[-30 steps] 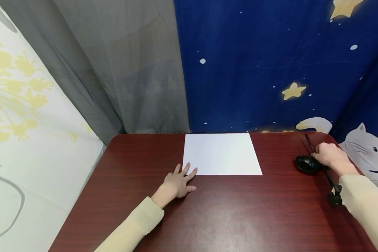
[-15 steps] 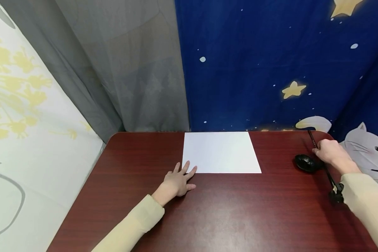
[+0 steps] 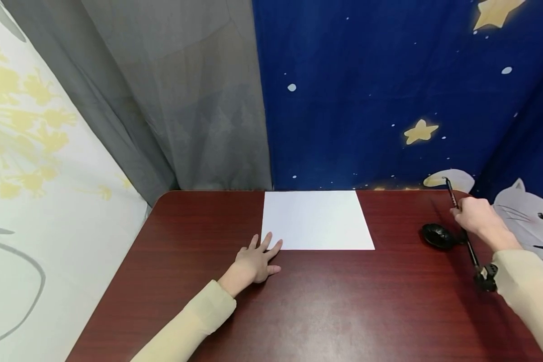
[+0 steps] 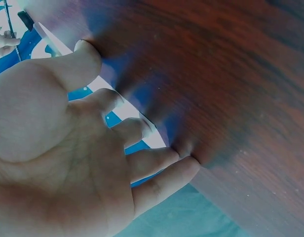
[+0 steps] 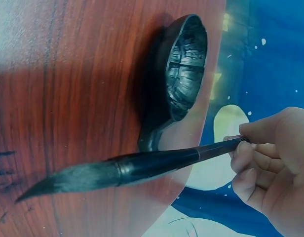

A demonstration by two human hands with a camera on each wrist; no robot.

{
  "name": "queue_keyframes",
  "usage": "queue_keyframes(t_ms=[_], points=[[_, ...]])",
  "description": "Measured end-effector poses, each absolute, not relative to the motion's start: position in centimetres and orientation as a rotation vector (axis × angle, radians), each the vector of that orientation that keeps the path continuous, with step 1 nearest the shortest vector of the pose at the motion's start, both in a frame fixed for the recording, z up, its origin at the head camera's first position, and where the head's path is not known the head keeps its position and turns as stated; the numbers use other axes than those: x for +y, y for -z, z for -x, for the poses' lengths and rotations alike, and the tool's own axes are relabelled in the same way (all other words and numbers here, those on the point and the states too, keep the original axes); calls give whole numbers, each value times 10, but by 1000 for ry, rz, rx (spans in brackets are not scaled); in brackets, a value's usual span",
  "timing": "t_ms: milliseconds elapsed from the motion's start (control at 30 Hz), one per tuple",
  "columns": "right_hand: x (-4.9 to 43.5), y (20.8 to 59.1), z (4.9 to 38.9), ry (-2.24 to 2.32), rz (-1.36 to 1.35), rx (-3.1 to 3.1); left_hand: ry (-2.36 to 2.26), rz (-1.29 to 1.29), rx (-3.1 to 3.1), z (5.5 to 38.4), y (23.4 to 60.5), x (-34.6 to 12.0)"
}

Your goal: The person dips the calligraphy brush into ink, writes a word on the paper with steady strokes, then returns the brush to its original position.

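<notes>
My left hand (image 3: 252, 264) lies with its fingers spread straight, the fingertips touching the near left corner of a white sheet of paper (image 3: 319, 219). Over at the right, my right hand (image 3: 477, 218) pinches the handle of a dark-haired calligraphy brush (image 5: 157, 165) between thumb and fingers. In the right wrist view its bristles narrow to a point and appear clear of the table. A black shell-shaped ink dish (image 3: 437, 236) stands just left of that hand; the right wrist view shows its wet-looking, shiny inside. The dish's short handle is partly hidden behind the brush.
The reddish-brown wooden table (image 3: 326, 301) has rounded far corners. A grey curtain (image 3: 203, 110) and a blue star-printed curtain (image 3: 344, 110) hang right behind its far edge. Small dark marks (image 5: 4, 173) show on the tabletop in the right wrist view.
My right hand has shifted slightly to the right, and the top end of the brush has risen past the table's far edge in the view. My left hand and the paper stay put.
</notes>
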State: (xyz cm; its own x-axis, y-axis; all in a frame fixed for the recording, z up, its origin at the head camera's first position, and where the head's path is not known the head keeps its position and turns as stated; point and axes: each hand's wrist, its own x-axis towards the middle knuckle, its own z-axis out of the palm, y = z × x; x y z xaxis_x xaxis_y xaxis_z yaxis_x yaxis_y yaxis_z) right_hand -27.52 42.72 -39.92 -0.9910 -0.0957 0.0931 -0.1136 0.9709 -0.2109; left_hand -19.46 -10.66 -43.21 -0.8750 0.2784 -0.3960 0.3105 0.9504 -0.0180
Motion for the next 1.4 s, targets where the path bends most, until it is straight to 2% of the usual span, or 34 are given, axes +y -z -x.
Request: queue_keyframes(t_ms=[400, 1133, 1400], points=[[423, 389, 279, -280, -240, -2885, 112, -413, 2707, 194, 431, -107], [413, 358, 267, -346, -202, -2657, 131, -405, 2694, 194, 435, -107], [410, 342, 262, -346, -36, -2668, 149, -407, 2698, 194, 435, -107]])
